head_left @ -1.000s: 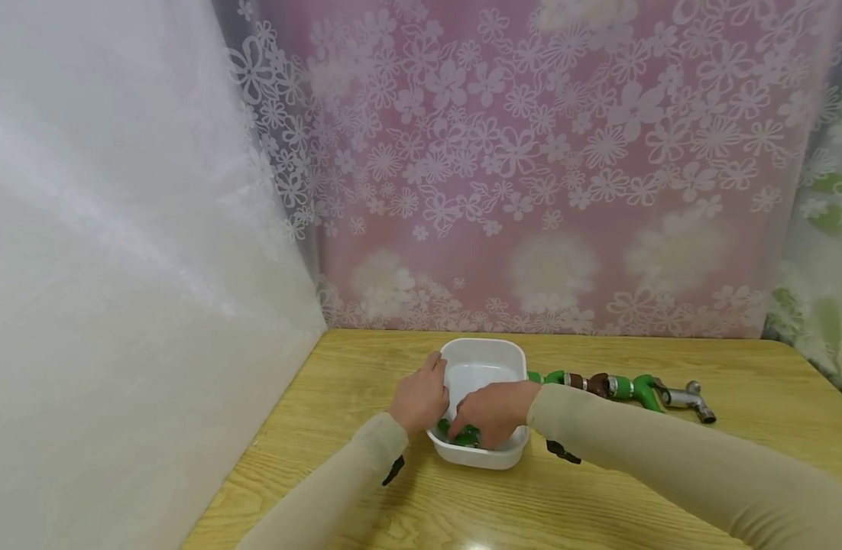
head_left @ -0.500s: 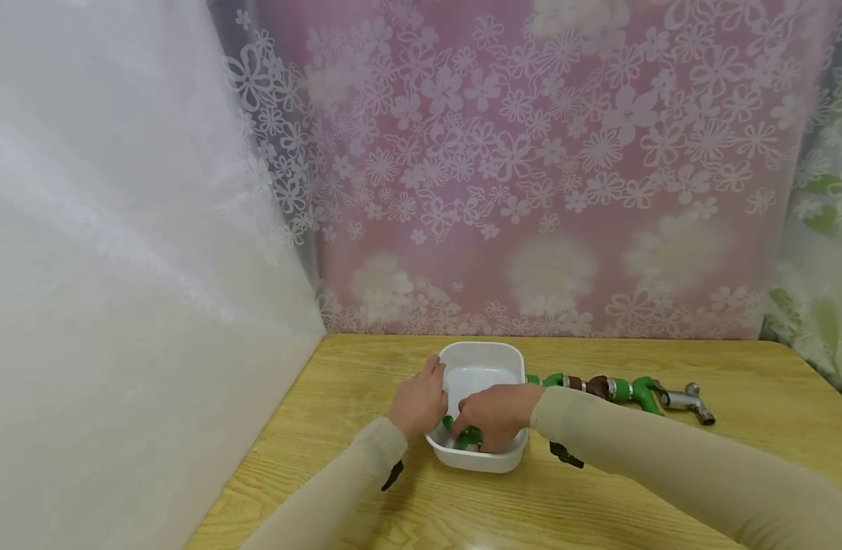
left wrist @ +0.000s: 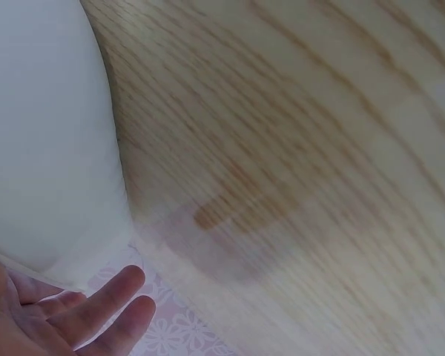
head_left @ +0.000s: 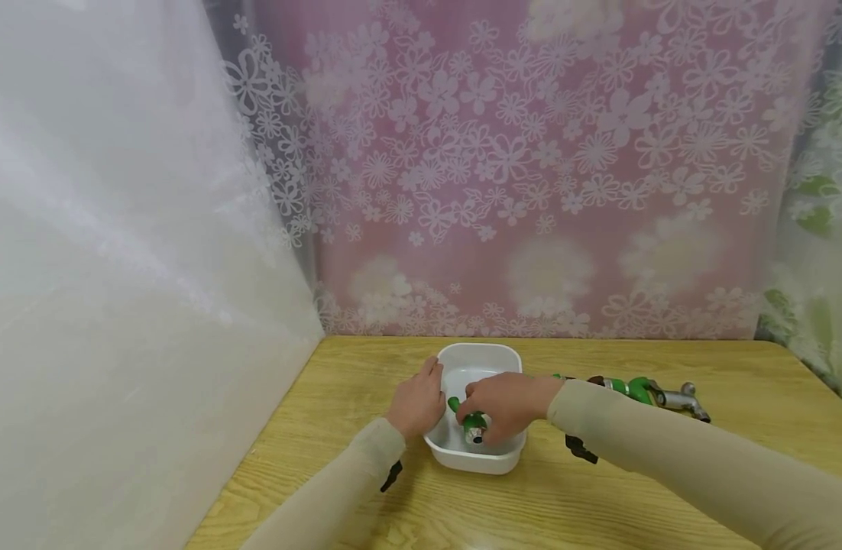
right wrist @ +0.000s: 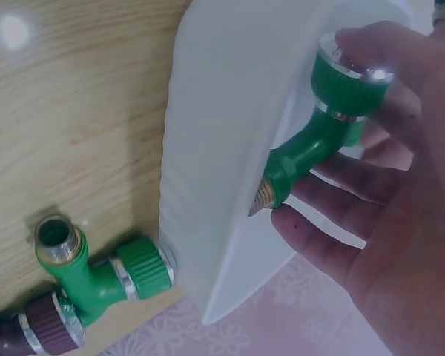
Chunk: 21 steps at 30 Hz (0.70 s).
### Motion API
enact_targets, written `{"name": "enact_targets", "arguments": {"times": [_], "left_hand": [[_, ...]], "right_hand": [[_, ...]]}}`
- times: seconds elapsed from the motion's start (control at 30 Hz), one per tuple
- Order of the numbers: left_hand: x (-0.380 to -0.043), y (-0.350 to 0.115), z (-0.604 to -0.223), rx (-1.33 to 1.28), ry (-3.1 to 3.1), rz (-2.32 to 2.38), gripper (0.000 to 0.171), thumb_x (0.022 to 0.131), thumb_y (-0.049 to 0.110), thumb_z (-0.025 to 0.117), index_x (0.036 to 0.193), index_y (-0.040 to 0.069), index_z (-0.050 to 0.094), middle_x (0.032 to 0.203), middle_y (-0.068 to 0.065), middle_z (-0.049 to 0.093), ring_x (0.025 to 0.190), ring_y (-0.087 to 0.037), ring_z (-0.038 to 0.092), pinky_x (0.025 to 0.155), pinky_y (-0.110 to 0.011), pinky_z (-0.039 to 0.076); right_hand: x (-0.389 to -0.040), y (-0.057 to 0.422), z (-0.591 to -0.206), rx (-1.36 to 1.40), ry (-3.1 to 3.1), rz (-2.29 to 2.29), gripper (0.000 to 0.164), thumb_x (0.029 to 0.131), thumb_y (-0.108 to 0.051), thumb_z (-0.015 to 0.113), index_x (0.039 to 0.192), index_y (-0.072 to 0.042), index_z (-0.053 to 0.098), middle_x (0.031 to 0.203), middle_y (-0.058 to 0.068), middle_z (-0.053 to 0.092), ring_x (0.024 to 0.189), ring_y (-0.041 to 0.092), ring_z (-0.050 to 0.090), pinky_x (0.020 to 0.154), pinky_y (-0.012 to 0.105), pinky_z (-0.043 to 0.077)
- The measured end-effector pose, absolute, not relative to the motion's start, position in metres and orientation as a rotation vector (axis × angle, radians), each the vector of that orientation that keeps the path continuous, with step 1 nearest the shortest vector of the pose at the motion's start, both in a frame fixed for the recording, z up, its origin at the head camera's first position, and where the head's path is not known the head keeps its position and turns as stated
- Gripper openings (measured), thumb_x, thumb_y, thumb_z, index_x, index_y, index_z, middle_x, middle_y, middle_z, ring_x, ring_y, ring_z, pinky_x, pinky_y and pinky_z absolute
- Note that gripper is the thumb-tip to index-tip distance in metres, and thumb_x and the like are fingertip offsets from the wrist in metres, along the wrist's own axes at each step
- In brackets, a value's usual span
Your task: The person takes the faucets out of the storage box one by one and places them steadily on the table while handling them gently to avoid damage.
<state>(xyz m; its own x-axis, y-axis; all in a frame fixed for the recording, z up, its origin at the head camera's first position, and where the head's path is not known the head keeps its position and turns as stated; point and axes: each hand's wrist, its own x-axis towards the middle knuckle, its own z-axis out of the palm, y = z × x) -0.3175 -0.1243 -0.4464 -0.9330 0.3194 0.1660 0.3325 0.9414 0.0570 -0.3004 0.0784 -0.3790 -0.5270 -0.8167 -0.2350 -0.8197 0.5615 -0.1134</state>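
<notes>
My left hand [head_left: 416,403] is on the left rim of a white basin [head_left: 477,461]. In the left wrist view its two nearest fingers [left wrist: 107,300] stick out past the basin's outer wall. My right hand [head_left: 506,399] reaches over the basin's right side and grips a green pipe fitting [head_left: 473,425]. The right wrist view shows that green pipe fitting [right wrist: 311,148] with a ribbed collar, a silver ring and a brass threaded end. My thumb presses on its collar end while the fingertips touch its underside. The fitting is tilted inside the basin.
Right of the basin lies a row of joined green and brown fittings [head_left: 639,389], ending in a metal tap [head_left: 684,399]. My right sleeve partly covers it. The wooden table [head_left: 366,367] meets a flowered curtain [head_left: 531,191] behind and a white sheet [head_left: 153,305] at left.
My right hand has moved slightly up and right with the green pipe fitting, turning it so its silver end shows. The left hand stays on the rim.
</notes>
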Motion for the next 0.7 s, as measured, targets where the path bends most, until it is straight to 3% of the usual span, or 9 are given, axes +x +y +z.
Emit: {"name": "enact_targets", "arguments": {"times": [0.17,0.37,0.5,0.7], "left_hand": [[-0.318,-0.125,-0.448,-0.490,-2.931,-0.107,0.051,0.101,0.023,0.052,0.147,0.002,0.047,0.152,-0.010,0.042,0.098,-0.021,0.070,0.069,-0.034,0.058],[-0.318,-0.124,-0.449,-0.478,-2.932,-0.084,0.051,0.102,0.023,0.052,0.147,0.002,0.048,0.153,-0.011,0.042,0.095,-0.021,0.070,0.064,-0.032,0.056],[-0.317,-0.122,-0.449,-0.471,-2.922,-0.082,0.050,0.101,0.023,0.053,0.146,0.002,0.049,0.152,-0.012,0.042,0.090,-0.021,0.070,0.059,-0.030,0.054],[-0.316,-0.121,-0.446,-0.467,-2.931,-0.095,0.050,0.102,0.023,0.052,0.147,0.002,0.048,0.153,-0.012,0.042,0.094,-0.022,0.071,0.063,-0.032,0.056]], "right_hand": [[-0.301,0.087,-0.371,-1.340,2.571,-0.012,0.041,0.088,-0.032,0.072,0.128,-0.036,0.066,0.116,-0.010,0.061,0.082,0.005,0.054,0.079,0.030,0.049],[-0.300,0.096,-0.362,-1.323,2.612,-0.029,0.042,0.089,-0.036,0.070,0.131,-0.034,0.064,0.126,-0.008,0.061,0.096,0.004,0.058,0.087,0.034,0.052],[-0.300,0.101,-0.357,-1.308,2.634,-0.039,0.041,0.089,-0.036,0.071,0.129,-0.037,0.064,0.124,-0.008,0.061,0.096,0.006,0.058,0.087,0.035,0.053],[-0.300,0.114,-0.350,-1.285,2.675,-0.046,0.040,0.090,-0.038,0.070,0.130,-0.036,0.064,0.120,-0.009,0.060,0.093,0.005,0.057,0.085,0.033,0.052]]}}
